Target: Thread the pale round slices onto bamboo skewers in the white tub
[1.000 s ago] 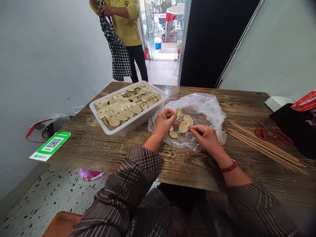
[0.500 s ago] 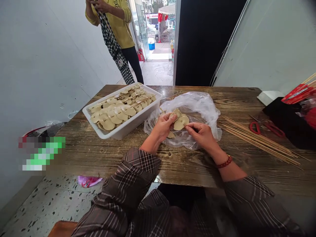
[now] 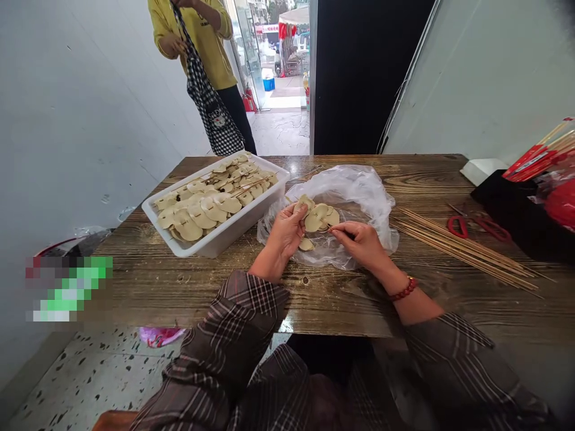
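My left hand [image 3: 285, 232] is closed on several thin, round, pale beige slices [image 3: 318, 216], which overlap in a row. At the right end of that row, my right hand [image 3: 360, 239] pinches the end of a thin bamboo skewer [image 3: 330, 227]; most of its length is hidden by the slices. Both hands are above a crumpled clear plastic bag [image 3: 363, 185] spread on the table. One more slice [image 3: 306, 244] lies on the bag below my left hand. To the left, a white plastic tub [image 3: 215, 242] is heaped with skewered slices of the same kind.
Loose bamboo skewers [image 3: 462, 251] lie to the right on the wooden table [image 3: 215, 299], beside red-handled scissors [image 3: 458, 226]. A black box [image 3: 494, 197] with red-wrapped sticks stands at the right edge. Beyond the table, a person in yellow [image 3: 209, 54] holds a checked cloth [image 3: 211, 102].
The view has shifted slightly. Another slice now shows at the right of the row in my left hand, with my right hand still at the skewer's end. The other person's checked cloth has spread wider.
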The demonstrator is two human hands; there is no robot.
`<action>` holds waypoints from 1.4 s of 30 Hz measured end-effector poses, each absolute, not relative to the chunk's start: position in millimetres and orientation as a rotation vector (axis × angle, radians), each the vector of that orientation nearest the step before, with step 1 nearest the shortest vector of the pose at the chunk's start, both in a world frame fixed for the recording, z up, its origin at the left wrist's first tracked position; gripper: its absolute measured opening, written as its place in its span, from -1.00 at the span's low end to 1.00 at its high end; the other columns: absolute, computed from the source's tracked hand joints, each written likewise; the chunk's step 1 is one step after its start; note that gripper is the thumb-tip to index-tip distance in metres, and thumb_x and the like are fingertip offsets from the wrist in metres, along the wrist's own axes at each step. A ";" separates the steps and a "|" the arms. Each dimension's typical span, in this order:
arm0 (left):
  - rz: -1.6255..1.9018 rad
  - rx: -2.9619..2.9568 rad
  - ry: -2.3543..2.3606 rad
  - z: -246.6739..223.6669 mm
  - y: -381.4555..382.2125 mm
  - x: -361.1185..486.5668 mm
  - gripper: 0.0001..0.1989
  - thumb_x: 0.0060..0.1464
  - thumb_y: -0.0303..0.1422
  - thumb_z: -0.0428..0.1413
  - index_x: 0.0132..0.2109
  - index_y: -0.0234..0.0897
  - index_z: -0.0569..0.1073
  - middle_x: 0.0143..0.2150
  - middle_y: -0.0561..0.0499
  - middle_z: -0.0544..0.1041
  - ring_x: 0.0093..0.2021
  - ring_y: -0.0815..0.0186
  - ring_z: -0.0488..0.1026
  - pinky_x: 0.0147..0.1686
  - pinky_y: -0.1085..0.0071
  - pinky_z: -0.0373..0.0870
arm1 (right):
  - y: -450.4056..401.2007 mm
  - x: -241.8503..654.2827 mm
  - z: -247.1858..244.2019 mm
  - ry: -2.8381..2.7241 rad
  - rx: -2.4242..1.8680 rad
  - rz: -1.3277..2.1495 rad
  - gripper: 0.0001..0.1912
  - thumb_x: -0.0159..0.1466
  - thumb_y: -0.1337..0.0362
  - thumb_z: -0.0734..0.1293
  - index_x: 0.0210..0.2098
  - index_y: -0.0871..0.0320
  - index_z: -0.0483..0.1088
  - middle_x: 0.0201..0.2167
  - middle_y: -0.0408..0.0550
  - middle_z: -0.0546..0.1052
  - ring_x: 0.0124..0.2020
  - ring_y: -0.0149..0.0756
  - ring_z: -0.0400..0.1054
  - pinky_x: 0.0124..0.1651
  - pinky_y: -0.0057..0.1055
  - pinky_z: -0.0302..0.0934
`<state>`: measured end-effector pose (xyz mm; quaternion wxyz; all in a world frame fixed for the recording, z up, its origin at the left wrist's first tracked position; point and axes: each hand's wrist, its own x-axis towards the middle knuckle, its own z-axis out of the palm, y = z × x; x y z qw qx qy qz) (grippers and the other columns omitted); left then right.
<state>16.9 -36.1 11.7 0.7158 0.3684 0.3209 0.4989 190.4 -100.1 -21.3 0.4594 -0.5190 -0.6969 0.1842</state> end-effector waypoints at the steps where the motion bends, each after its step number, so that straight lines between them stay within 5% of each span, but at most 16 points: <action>1: 1.104 0.821 0.716 11.2 -36.4 17.8 -0.74 -0.08 -0.28 0.36 -0.31 -0.32 0.49 -0.38 0.01 0.60 -0.36 0.33 0.56 -0.33 0.45 0.50 | -99.7 190.7 -22.1 -1.724 -1.282 0.428 -0.77 0.32 0.19 0.30 -0.31 0.12 0.58 -0.37 -0.02 0.64 -0.34 -0.21 0.48 -0.24 -0.30 0.28; 16: 1.053 0.860 0.665 3.0 -42.7 27.8 -0.58 -0.26 -0.17 0.43 -0.30 -0.32 0.50 -0.42 0.06 0.57 -0.45 0.40 0.49 -0.38 0.47 0.45 | -97.6 189.6 -19.6 -1.713 -1.291 0.355 -0.78 0.31 0.24 0.30 -0.37 0.14 0.56 -0.45 -0.05 0.59 -0.41 -0.26 0.42 -0.30 -0.36 0.20; 31: 0.973 0.977 0.742 26.9 -32.1 31.6 -0.63 -0.09 -0.18 0.35 -0.21 -0.32 0.49 -0.33 -0.02 0.60 -0.41 0.37 0.52 -0.35 0.44 0.45 | -93.7 200.5 -4.3 -1.552 -1.300 0.298 -0.77 0.28 0.22 0.29 -0.42 0.15 0.52 -0.45 -0.06 0.58 -0.40 -0.27 0.41 -0.29 -0.37 0.18; 37: 0.964 1.317 0.902 32.4 -9.2 29.4 -0.75 0.02 -0.23 0.25 -0.23 -0.33 0.51 -0.30 -0.05 0.59 -0.38 0.41 0.48 -0.32 0.48 0.37 | -91.5 217.4 3.8 -1.227 -1.336 0.300 -0.75 0.26 0.16 0.31 -0.38 0.18 0.55 -0.56 -0.14 0.49 -0.51 -0.36 0.30 -0.42 -0.43 0.12; 42: 0.798 1.945 1.095 14.9 1.1 49.2 -0.95 -0.11 -0.45 0.24 -0.39 -0.29 0.55 -0.41 0.01 0.53 -0.38 0.34 0.38 -0.26 0.42 0.28 | -88.5 218.2 2.0 -1.225 -1.323 0.295 -0.73 0.26 0.15 0.29 -0.38 0.19 0.55 -0.54 -0.12 0.51 -0.49 -0.36 0.32 -0.41 -0.44 0.14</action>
